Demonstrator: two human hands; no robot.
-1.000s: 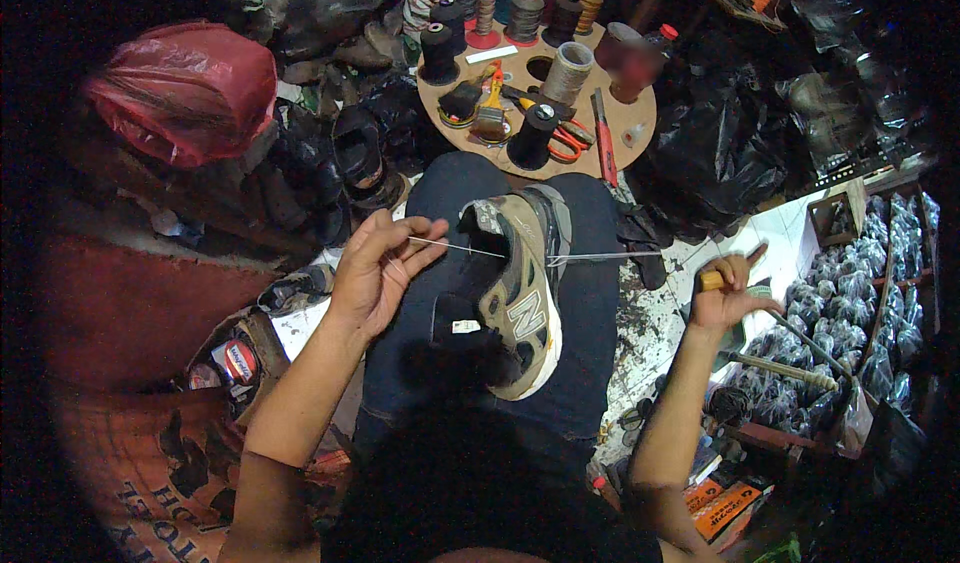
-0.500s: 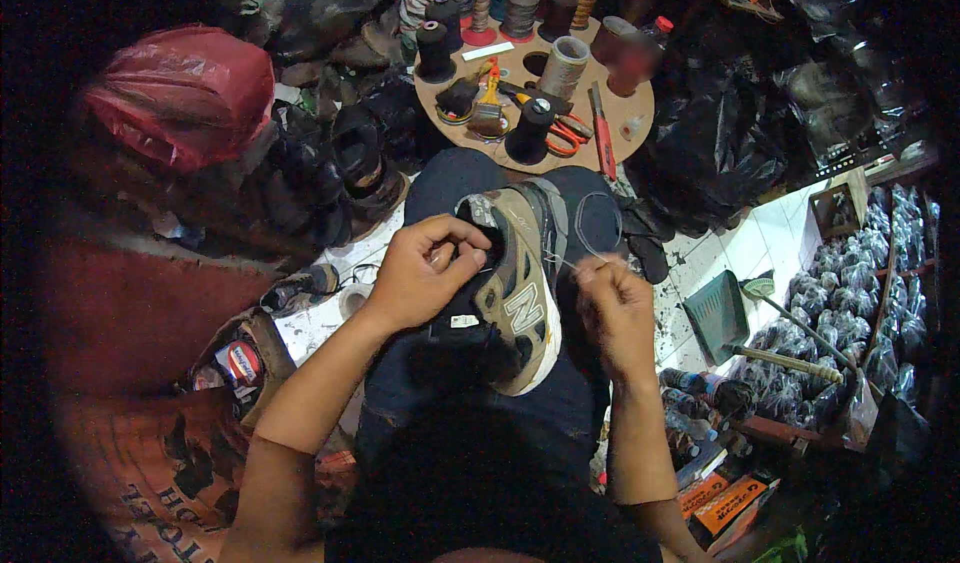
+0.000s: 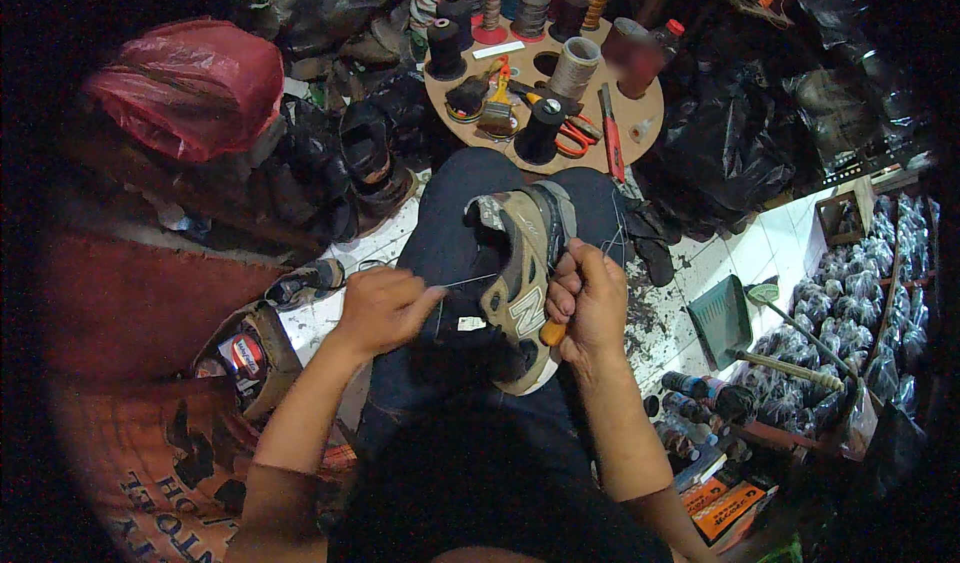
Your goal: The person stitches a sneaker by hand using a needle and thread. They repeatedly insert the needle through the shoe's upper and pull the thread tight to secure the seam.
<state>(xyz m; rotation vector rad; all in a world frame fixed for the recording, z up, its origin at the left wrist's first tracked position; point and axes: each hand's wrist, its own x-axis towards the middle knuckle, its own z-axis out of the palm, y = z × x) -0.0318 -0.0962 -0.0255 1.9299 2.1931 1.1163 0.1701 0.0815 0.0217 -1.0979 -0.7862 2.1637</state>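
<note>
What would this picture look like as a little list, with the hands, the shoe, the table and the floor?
Left hand: pinching a thread that runs straight to the shoe
Right hand: holding a yellow handle beside the shoe
Shoe: brownish-grey, on the lap
Round table: spools, a brush
Floor: white tiles, a green dustpan

Left hand (image 3: 383, 310) holding thread (image 3: 472, 281) taut from shoe (image 3: 522, 248); right hand (image 3: 592, 301) gripping yellow handle (image 3: 552, 334)
</note>
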